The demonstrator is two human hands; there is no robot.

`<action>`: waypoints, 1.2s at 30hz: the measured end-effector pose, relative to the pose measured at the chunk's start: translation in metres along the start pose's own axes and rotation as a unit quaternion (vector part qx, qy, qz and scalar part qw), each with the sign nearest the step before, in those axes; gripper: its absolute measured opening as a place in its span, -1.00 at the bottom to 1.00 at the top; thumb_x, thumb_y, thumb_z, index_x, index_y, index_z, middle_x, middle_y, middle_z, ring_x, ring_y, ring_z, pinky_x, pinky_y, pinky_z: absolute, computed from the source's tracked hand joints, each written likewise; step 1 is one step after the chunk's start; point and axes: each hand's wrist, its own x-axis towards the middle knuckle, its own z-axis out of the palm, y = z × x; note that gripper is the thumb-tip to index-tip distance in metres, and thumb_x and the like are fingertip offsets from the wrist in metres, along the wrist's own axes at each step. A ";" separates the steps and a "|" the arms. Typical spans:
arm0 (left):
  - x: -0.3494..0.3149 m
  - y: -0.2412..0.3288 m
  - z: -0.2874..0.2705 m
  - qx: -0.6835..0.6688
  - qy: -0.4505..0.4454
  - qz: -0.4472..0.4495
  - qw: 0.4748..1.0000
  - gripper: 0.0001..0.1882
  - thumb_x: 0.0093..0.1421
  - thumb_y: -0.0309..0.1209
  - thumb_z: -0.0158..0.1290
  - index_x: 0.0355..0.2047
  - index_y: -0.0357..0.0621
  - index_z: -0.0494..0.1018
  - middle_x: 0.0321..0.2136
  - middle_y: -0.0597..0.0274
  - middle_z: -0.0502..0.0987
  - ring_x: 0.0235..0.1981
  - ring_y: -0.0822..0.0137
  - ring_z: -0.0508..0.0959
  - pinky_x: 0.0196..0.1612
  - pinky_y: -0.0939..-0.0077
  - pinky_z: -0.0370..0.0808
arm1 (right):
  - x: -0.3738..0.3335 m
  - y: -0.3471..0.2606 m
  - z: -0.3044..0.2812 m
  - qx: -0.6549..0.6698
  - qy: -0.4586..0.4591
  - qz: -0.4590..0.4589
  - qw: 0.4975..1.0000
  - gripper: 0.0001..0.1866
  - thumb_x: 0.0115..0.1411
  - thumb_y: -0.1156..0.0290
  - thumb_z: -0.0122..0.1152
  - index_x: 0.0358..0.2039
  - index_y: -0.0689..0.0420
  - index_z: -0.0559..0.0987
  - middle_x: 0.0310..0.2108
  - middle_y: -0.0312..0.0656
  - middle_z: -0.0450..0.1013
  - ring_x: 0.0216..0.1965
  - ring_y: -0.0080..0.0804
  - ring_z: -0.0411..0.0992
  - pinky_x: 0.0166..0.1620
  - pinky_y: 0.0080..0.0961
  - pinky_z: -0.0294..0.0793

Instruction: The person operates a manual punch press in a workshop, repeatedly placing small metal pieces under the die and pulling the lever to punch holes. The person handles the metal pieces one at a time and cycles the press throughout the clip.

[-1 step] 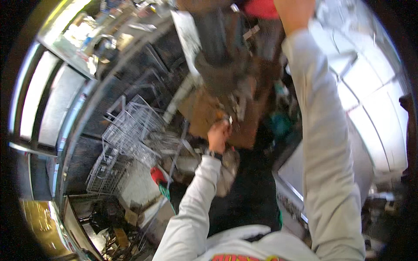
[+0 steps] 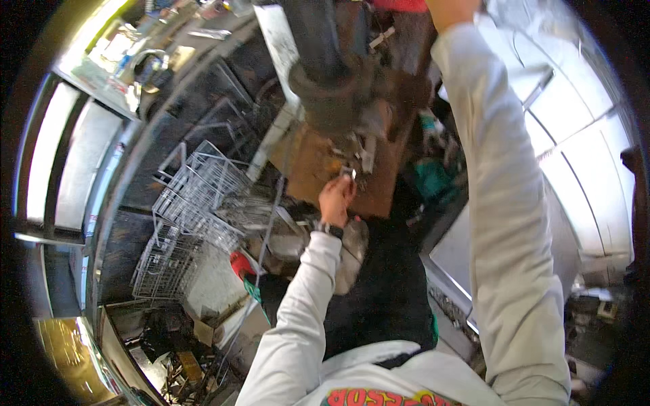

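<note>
My left hand (image 2: 336,200), with a dark watch on its wrist, is closed in a pinch on a small shiny metal piece (image 2: 349,173). It is over the front of a brown, worn machine base (image 2: 376,198). Above the base stands a dark grey machine head (image 2: 332,91) with a thick round lower part. Loose metal bits (image 2: 365,154) lie on the base beyond my fingers. My right arm stretches up to the top edge, where my right hand (image 2: 452,10) is cut off by the frame. Its fingers are out of sight, close to a red part (image 2: 401,4).
Wire racks (image 2: 203,193) are piled at the left, below a cluttered workbench (image 2: 179,51). A box of scrap pieces (image 2: 179,358) sits at the lower left. White panels (image 2: 575,169) stand at the right. A teal item (image 2: 431,177) lies beside the base.
The whole view has shifted slightly, and the machine appears a little higher in the picture. My left hand keeps its pinch. My right arm stays raised.
</note>
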 end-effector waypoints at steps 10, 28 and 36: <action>0.030 -0.011 0.008 -0.030 0.114 0.034 0.992 -0.84 0.23 -0.45 0.22 -0.24 -0.24 0.52 -0.34 0.23 0.61 -0.33 0.36 0.62 -0.28 0.52 0.63 | 0.029 -0.042 0.005 0.137 -0.012 0.181 0.974 -0.60 0.19 0.18 0.18 -0.52 0.32 0.57 -0.50 0.23 0.50 -0.37 0.24 0.51 -0.26 -0.04 0.43; 0.050 -0.009 0.005 -0.044 0.141 0.032 0.989 -0.80 0.13 -0.50 0.30 -0.33 -0.28 0.48 -0.49 0.18 0.58 -0.54 0.38 0.57 -0.52 0.58 0.51 | 0.030 -0.034 0.009 0.104 -0.013 0.177 0.979 -0.61 0.17 0.19 0.21 -0.56 0.31 0.55 -0.59 0.13 0.49 -0.47 0.11 0.50 -0.32 -0.09 0.39; 0.044 -0.008 0.009 -0.054 0.108 0.008 0.993 -0.82 0.14 -0.46 0.29 -0.39 -0.25 0.51 -0.51 0.22 0.58 -0.54 0.41 0.56 -0.50 0.57 0.50 | 0.031 -0.039 0.004 0.023 -0.013 0.173 0.985 -0.59 0.17 0.14 0.20 -0.51 0.31 0.58 -0.50 0.23 0.50 -0.39 0.22 0.50 -0.26 -0.08 0.42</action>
